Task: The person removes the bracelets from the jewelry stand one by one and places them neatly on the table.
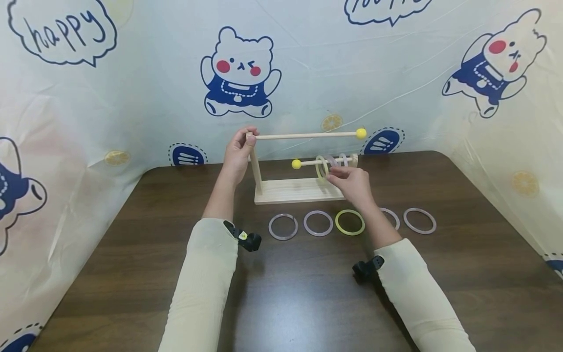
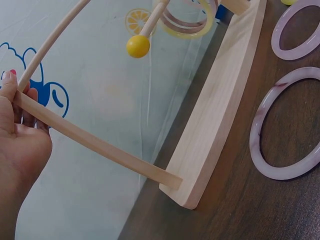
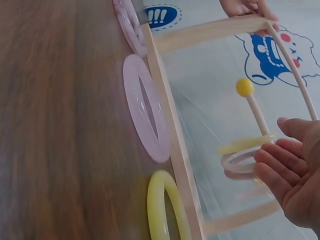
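Note:
A pale wooden stand (image 1: 299,190) has an upper rod (image 1: 308,136) and a shorter lower rod (image 1: 308,162), each tipped with a yellow ball. My left hand (image 1: 237,154) grips the top of the stand's left post (image 2: 95,137). On the lower rod hang a yellow ring (image 1: 322,167) and several paler rings (image 3: 240,161) behind it. My right hand (image 1: 352,185) is beside these rings; in the right wrist view its thumb stands apart from its nearly straight fingers (image 3: 280,165), close to the yellow ring's edge. Whether they touch it, I cannot tell.
In front of the stand, a row of rings lies on the dark wooden table (image 1: 281,293): a marbled lilac ring (image 1: 283,238), a lilac ring (image 1: 318,234), a yellow-green ring (image 1: 349,233) and pale rings at right, one partly behind my right forearm. A printed sheet (image 1: 154,98) hangs behind.

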The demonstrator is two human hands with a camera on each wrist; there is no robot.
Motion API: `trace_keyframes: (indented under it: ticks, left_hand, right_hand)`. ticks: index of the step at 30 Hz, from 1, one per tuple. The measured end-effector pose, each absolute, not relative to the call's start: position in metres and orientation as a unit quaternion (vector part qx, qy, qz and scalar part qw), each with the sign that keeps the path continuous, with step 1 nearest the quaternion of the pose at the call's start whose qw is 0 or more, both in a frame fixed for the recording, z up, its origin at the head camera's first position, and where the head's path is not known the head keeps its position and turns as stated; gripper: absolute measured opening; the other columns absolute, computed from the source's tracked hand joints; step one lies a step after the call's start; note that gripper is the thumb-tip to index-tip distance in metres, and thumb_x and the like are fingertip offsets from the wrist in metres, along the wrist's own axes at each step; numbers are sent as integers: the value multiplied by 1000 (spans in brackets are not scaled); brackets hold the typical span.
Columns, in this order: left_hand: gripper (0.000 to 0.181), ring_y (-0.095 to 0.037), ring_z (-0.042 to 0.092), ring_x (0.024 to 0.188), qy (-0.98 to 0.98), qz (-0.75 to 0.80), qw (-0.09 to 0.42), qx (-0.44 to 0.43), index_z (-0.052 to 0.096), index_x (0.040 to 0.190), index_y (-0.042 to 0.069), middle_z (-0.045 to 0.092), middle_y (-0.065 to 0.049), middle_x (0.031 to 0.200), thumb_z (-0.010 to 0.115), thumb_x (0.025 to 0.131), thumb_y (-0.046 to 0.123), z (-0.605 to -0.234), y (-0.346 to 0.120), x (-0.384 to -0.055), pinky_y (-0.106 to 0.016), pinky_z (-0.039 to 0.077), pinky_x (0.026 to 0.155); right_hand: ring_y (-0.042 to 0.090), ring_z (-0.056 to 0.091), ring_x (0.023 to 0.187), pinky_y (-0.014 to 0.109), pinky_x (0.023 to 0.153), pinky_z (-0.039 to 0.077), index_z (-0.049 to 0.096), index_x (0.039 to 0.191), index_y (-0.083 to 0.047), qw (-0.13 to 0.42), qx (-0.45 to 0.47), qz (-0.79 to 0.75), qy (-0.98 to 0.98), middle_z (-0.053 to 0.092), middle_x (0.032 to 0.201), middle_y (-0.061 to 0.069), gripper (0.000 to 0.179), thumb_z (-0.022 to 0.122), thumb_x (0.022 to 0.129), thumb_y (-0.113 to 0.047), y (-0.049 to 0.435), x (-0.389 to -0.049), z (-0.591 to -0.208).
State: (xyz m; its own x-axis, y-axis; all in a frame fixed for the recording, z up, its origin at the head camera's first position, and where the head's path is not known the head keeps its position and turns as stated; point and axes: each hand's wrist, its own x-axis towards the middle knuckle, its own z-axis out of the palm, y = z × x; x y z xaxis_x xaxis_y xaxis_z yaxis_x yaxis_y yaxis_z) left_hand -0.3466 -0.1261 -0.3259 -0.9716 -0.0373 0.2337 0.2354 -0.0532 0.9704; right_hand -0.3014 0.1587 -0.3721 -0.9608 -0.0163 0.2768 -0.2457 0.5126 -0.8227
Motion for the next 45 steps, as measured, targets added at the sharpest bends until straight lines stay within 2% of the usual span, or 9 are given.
trace_keyframes:
  ticks: [6, 14, 21, 24, 30, 36, 40, 45]
  left_hand:
    - [38, -15, 42, 116, -683, -720, 96, -73, 52, 122, 10, 53, -2, 121, 54, 90, 29, -326, -126, -346, -35, 27, 103]
    - [32, -15, 42, 117, -679, -724, 94, -77, 55, 118, 14, 53, -4, 123, 56, 89, 27, -326, -125, -347, -34, 27, 104]
    - [39, -14, 42, 117, -681, -722, 97, -77, 52, 124, 8, 53, -2, 122, 55, 90, 27, -325, -125, -347, -34, 27, 104]
    - [39, -15, 43, 115, -678, -724, 97, -78, 52, 123, 7, 54, -3, 121, 55, 90, 27, -325, -125, -347, -33, 28, 103]
    - [30, -15, 42, 115, -675, -727, 99, -81, 56, 117, 14, 53, -4, 121, 55, 90, 26, -325, -125, -347, -34, 28, 102]
    - [37, -16, 42, 115, -676, -725, 98, -82, 53, 122, 8, 54, -3, 120, 55, 90, 25, -325, -125, -346, -33, 28, 102]
    - [42, -14, 41, 117, -682, -719, 98, -84, 48, 127, 4, 53, -3, 122, 54, 91, 26, -325, -126, -346, -33, 27, 103]
    - [42, -15, 41, 118, -684, -718, 98, -86, 48, 127, 4, 53, -4, 123, 53, 91, 26, -326, -126, -345, -33, 27, 104]
  right_hand:
    - [26, 62, 98, 38, 78, 49, 69, 105, -1, 121, 57, 464, -876, 67, 101, 13, 30, 70, 83, -21, 148, -308, -374]
    - [25, 64, 86, 36, 68, 47, 70, 100, -1, 142, 15, 452, -881, 69, 93, 12, 28, 71, 82, -21, 138, -312, -377]
    - [26, 63, 88, 36, 71, 47, 70, 101, 0, 148, 4, 464, -873, 69, 94, 13, 26, 71, 82, -18, 133, -316, -382]
    - [25, 64, 87, 33, 70, 48, 69, 101, 1, 144, 4, 481, -865, 69, 94, 13, 25, 71, 82, -16, 133, -317, -384]
    - [22, 66, 84, 25, 64, 49, 69, 101, 2, 137, 5, 510, -849, 69, 92, 13, 25, 69, 84, -16, 132, -317, -384]
    - [23, 67, 82, 28, 67, 52, 69, 100, 3, 141, 4, 528, -837, 69, 89, 14, 24, 70, 83, -14, 129, -316, -383]
    - [24, 67, 80, 22, 62, 51, 69, 99, 3, 136, 4, 531, -836, 69, 90, 15, 22, 70, 83, -13, 127, -315, -382]
    - [24, 67, 80, 17, 55, 45, 71, 96, 1, 129, 8, 527, -840, 68, 93, 15, 20, 69, 84, -15, 124, -314, -379]
